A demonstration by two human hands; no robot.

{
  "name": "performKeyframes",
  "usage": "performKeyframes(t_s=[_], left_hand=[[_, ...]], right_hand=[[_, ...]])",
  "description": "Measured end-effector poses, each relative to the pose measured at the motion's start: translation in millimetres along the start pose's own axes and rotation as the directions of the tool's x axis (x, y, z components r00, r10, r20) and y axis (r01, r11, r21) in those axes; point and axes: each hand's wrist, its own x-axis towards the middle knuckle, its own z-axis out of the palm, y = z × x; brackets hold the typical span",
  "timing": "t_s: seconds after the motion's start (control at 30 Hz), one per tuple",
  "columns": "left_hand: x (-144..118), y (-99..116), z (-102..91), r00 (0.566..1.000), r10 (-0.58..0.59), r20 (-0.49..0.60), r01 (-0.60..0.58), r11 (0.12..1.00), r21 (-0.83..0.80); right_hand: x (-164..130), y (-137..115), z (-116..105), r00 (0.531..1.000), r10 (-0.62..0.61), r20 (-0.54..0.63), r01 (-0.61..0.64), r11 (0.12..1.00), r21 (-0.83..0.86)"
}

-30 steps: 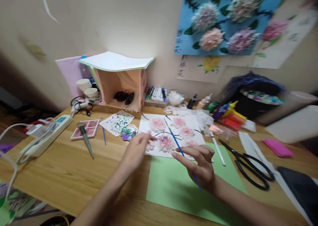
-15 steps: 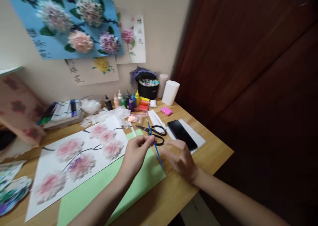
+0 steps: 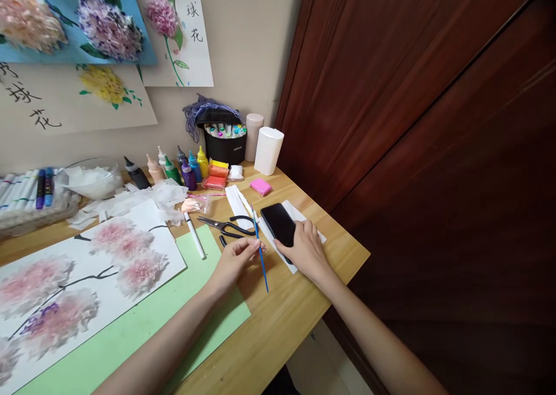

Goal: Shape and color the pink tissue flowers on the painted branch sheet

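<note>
1. The left hand pinches a thin blue paintbrush, its grip closed on the handle, tip up
2. The right hand lies flat on a black phone, fingers spread, clamping nothing
3. Black scissors lie on the table just beyond the left hand

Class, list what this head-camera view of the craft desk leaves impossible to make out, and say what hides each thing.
- Phone: its near end, covered by the right hand.
- Flower painting: its left part, cut off by the frame edge.
- Marker case: pen labels, too small to read.
- Left hand: how its fingertips pinch the paintbrush, hidden by the fingers themselves.
</note>
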Motion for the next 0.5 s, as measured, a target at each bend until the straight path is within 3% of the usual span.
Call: performKeyframes(t_s=[0.17, 0.33, 0.4, 0.5], left_hand=[[1.0, -5.7, -9.3, 1.000, -0.021, 0.007, 0.022, 0.984, -0.174], [0.4, -9.3, -11.8, 0.999, -0.019, 0.051, 0.026, 0.989, -0.145], [0.9, -11.2, -13.0, 0.998, -0.009, 0.066, 0.018, 0.988, -0.151], [1.3, -12.4, -13.7, 0.996, 0.002, 0.085, 0.013, 0.984, -0.176]], right_hand=[[5.7, -6.9, -7.3, 0.994, 0.036, 0.105, -0.033, 0.999, -0.034], [12.6, -3.3, -17.1, 0.976, 0.036, 0.216, -0.017, 0.996, -0.089], [24.0, 6.3, -24.8, 0.931, 0.020, 0.365, 0.003, 0.998, -0.064], [50.7, 25.2, -36.3, 0.809, 0.007, 0.588, 0.006, 1.000, -0.021]])
